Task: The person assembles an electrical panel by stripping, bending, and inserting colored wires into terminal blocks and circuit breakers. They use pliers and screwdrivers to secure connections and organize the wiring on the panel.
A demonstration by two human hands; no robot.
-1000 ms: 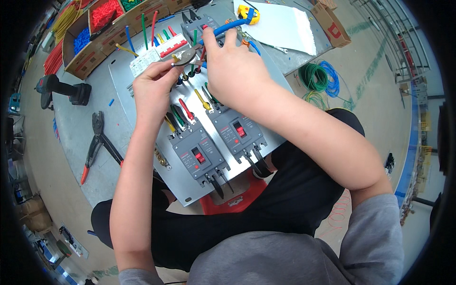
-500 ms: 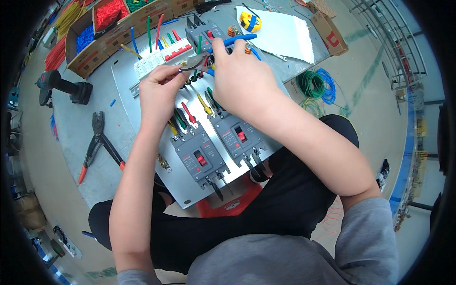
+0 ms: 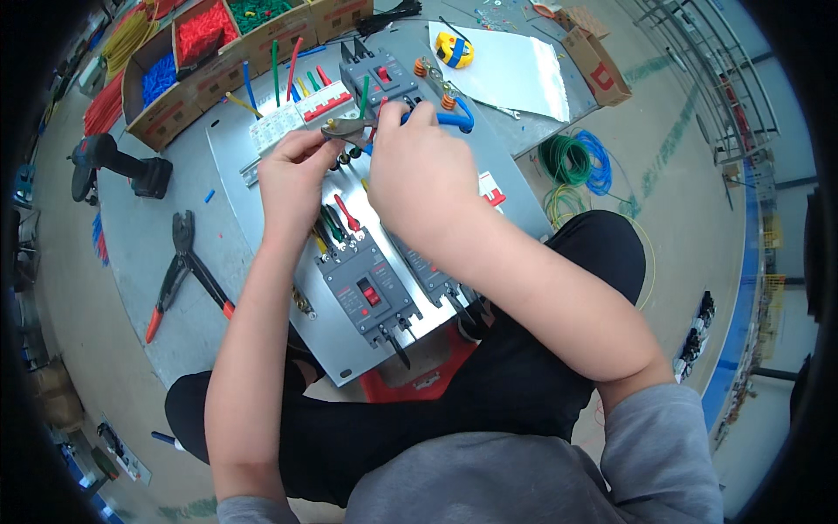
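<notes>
A grey metal mounting panel (image 3: 262, 201) lies on the floor in front of me with dark circuit breakers (image 3: 367, 288) and a white breaker row (image 3: 292, 118) fixed to it. Short coloured wires stick up from them. My left hand (image 3: 292, 179) pinches a small wire end beside the pliers' jaws. My right hand (image 3: 419, 170) is closed on blue-handled pliers (image 3: 353, 129), whose grey jaws point left toward my left fingers, just below another dark breaker (image 3: 380, 79) at the panel's top.
Cardboard boxes (image 3: 175, 61) of red, blue, yellow and green wire pieces stand at the back left. A black power drill (image 3: 118, 166) and a red-handled crimping tool (image 3: 183, 271) lie left of the panel. Green, blue and yellow wire coils (image 3: 572, 162) lie to the right.
Both hands have stayed together near the top of the panel, with the pliers' jaws kept at my left fingers. The view has shifted slightly.
</notes>
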